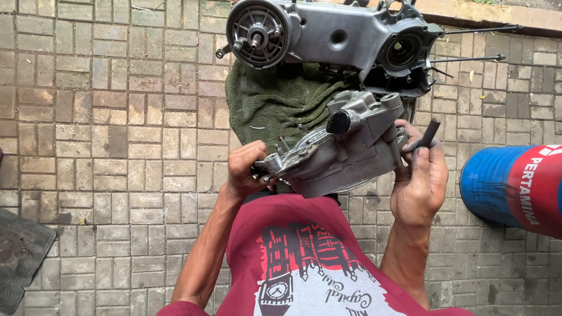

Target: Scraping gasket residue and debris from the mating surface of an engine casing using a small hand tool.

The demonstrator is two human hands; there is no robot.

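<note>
The grey cast-metal engine casing half (336, 149) is held up above the brick floor (117, 146). It looks heavy, rigid, perhaps oily, best gripped by its thick rims. The left hand (244, 169) clasps its lower edge; the right hand (418, 178) steadies the other side, fingers closed around a short dark rod (428, 133). Behind lie a green cloth (275, 99) and a larger silver engine case (333, 38).
</note>
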